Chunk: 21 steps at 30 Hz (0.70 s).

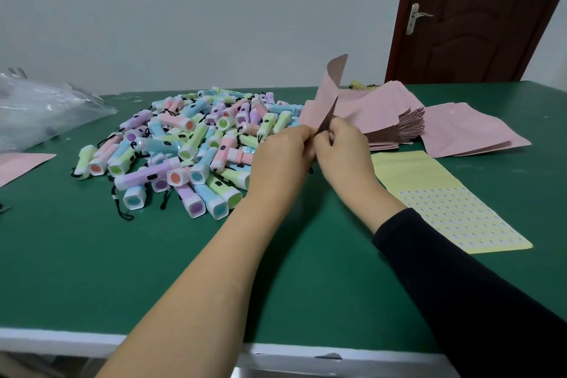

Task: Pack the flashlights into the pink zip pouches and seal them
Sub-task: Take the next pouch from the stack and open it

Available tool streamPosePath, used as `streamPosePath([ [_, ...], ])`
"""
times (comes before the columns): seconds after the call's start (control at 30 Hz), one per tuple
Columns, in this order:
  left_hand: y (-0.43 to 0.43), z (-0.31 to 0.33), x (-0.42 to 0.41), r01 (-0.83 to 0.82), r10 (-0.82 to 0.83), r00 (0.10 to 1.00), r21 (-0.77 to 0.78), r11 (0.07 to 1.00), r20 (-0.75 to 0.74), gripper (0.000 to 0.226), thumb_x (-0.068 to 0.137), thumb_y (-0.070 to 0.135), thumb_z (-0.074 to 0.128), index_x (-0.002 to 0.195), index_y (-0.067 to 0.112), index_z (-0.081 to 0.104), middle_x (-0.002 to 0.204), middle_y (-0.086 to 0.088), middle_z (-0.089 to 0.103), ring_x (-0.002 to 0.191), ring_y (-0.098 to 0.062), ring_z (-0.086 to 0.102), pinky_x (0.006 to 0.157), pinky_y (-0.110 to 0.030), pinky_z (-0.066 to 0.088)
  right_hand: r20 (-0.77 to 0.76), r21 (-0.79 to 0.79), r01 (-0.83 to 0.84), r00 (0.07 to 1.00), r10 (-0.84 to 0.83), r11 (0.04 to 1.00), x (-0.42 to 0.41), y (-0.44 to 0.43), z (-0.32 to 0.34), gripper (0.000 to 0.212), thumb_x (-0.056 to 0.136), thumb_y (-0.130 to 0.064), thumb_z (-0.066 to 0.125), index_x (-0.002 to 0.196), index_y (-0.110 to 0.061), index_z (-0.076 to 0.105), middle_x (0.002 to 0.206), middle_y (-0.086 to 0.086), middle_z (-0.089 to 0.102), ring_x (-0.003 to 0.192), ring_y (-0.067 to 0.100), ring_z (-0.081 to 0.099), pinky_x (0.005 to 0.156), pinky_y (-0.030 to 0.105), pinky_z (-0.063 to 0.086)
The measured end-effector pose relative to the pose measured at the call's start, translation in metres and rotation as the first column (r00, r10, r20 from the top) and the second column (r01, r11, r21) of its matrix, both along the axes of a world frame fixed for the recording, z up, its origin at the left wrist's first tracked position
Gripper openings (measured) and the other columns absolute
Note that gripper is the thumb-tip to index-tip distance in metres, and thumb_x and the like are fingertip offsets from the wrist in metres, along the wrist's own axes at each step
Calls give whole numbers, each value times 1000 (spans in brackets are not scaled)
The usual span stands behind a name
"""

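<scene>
A heap of small pastel flashlights [190,144] with black wrist cords lies on the green table [122,270] at centre left. Above the table, just right of the heap, I hold one pink zip pouch [323,98] upright. My left hand [283,150] and my right hand [343,147] both pinch its lower edge, their fingertips close together. The pouch stands edge-on, its brown inner side showing at the top. No flashlight is visible inside it. Behind my hands a stack of pink pouches [389,119] lies fanned out.
A yellow sheet of small stickers [445,202] lies to the right of my hands. A clear plastic bag [40,110] sits at far left, with another pink pouch [21,162] below it. More pink pouches [469,132] lie at right. A brown door [478,15] stands behind.
</scene>
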<state>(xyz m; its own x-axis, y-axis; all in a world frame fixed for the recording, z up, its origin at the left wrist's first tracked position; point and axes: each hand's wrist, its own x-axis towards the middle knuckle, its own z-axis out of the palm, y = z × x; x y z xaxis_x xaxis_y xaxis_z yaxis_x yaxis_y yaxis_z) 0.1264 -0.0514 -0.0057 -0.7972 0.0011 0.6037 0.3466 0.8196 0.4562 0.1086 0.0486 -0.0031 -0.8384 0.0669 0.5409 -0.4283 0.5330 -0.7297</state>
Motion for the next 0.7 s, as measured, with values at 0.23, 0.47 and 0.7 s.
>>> streamPosePath([
  [0.23, -3, -1, 1, 32, -35, 999, 188, 982, 10, 14, 93, 19, 59, 85, 13, 69, 64, -2, 67, 65, -23, 62, 65, -40, 51, -51, 22, 2, 999, -1, 1000, 2, 2, 2, 41, 87, -1, 47, 56, -21, 28, 52, -7, 34, 49, 9, 31, 44, 13, 29],
  [0.47, -3, -1, 2, 0, -3, 1000, 154, 988, 23, 15, 93, 26, 57, 85, 18, 67, 70, -1, 69, 72, -23, 63, 66, -41, 52, 8, -29, -44, 999, 44, 999, -1, 3, -1, 39, 94, -8, 46, 57, -19, 37, 54, -6, 40, 52, 8, 36, 45, 16, 30],
  [0.7, -4, -1, 0, -10, 3, 999, 168, 986, 44, 13, 92, 24, 57, 83, 23, 66, 67, 4, 67, 65, -16, 59, 60, -34, 50, 17, 29, -24, 1000, 24, 999, -1, 3, 1, 37, 91, -5, 45, 59, -16, 29, 55, -3, 37, 51, 11, 29, 44, 17, 28],
])
